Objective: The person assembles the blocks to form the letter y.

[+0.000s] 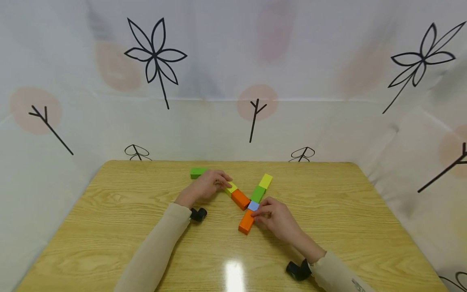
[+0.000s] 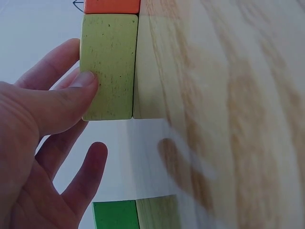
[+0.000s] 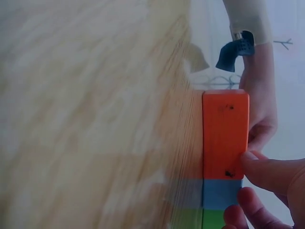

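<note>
My left hand [image 1: 208, 184] pinches a yellow block [image 2: 109, 67], thumb on its near face and fingers behind it. An orange block [image 1: 240, 199] sits end to end with that yellow one, its far end close to a second row. My right hand [image 1: 279, 219] has thumb and index finger at the upper edge of another orange block [image 3: 225, 136]. Other fingertips of this hand lie by the light blue block [image 3: 221, 193]. Beyond the blue block, a green block [image 1: 258, 194] and a yellow block [image 1: 266, 181] continue that slanted row.
A separate green block [image 1: 198, 173] lies on the wooden table [image 1: 120, 227] beyond my left hand, partly hidden by it. Black wrist cameras [image 1: 299, 270] hang below both sleeves. A pale patterned cloth [image 1: 215, 125] stands behind the table's far edge.
</note>
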The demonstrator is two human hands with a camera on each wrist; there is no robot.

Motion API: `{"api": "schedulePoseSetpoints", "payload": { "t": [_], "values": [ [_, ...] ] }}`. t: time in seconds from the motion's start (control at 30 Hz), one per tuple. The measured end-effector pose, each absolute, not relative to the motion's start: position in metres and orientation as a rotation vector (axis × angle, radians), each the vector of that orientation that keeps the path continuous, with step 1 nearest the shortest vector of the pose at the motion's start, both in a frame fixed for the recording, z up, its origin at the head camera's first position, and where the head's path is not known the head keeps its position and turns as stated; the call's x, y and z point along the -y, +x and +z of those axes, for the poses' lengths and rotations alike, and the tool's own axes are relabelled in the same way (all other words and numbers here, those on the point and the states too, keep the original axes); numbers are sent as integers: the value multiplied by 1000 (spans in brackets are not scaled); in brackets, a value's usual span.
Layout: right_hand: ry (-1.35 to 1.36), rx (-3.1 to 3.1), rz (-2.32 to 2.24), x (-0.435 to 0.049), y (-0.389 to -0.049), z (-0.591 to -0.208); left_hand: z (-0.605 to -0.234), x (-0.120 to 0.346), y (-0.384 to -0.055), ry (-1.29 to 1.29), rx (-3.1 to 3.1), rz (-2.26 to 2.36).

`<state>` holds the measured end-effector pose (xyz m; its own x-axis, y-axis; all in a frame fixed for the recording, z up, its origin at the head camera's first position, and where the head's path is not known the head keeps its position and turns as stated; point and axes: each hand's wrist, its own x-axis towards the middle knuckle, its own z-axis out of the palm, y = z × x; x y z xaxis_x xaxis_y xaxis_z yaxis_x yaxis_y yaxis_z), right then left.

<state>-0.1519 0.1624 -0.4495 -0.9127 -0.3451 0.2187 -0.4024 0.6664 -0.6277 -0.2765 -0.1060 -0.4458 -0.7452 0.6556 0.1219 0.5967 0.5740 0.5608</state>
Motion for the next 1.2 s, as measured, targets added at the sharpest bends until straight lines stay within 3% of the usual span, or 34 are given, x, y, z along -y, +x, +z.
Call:
{"api": "schedulePoseSetpoints", "payload": {
  "t": [0.57,1.2],
  "values": [
    [612,2710,1088,-171,-163,-449,-445,107,-277,1103,-2678,924],
    [355,2686,1200,-191,-223,-453,-438,103,-274,1179,-2722,742]
  ]
}}
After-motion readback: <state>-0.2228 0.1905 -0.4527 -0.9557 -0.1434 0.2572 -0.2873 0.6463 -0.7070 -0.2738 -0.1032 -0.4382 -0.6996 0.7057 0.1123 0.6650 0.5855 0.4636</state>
